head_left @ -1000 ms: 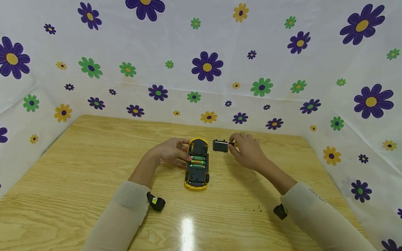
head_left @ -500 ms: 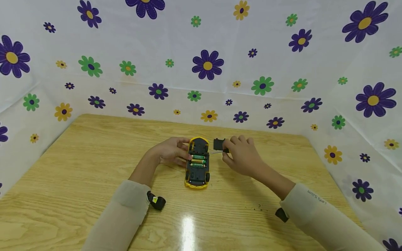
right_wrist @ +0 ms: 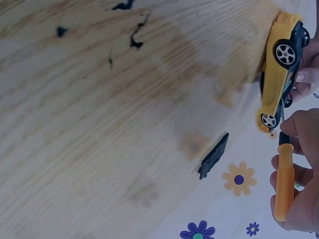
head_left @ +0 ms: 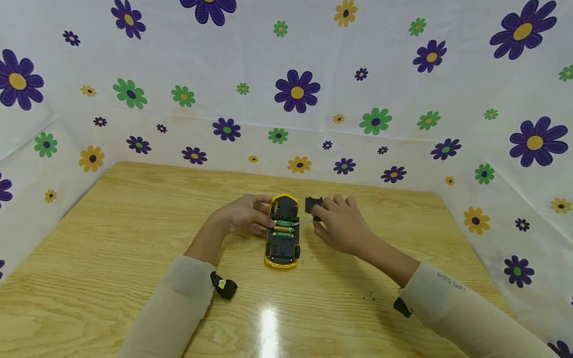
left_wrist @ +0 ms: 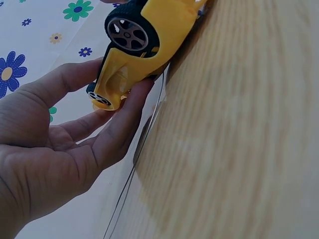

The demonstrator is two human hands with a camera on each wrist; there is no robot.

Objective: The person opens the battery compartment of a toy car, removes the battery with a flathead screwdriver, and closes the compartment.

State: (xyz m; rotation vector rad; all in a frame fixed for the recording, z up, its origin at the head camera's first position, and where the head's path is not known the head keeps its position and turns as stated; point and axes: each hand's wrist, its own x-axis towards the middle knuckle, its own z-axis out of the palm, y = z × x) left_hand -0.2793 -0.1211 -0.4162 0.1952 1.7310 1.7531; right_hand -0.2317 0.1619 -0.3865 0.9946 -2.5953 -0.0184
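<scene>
A yellow toy car lies upside down on the table, its black underside facing up. Three green-and-gold batteries sit side by side in its uncovered battery compartment. My left hand grips the car's left side, thumb by the batteries, fingers along the body. In my right hand is a screwdriver with a yellow handle. Its thin metal shaft points left, the tip at the right end of the top battery. The black battery cover lies just beyond the right fingers, partly hidden by them in the head view.
Small dark specks are scattered on the wooden table near the right forearm. A white flowered cloth hangs behind the table and at both sides. A black wrist camera sits at the left cuff.
My right hand has moved left and nearer with the screwdriver, swinging its shaft from over the battery cover to the end of the batteries. The left hand keeps its hold on the car.
</scene>
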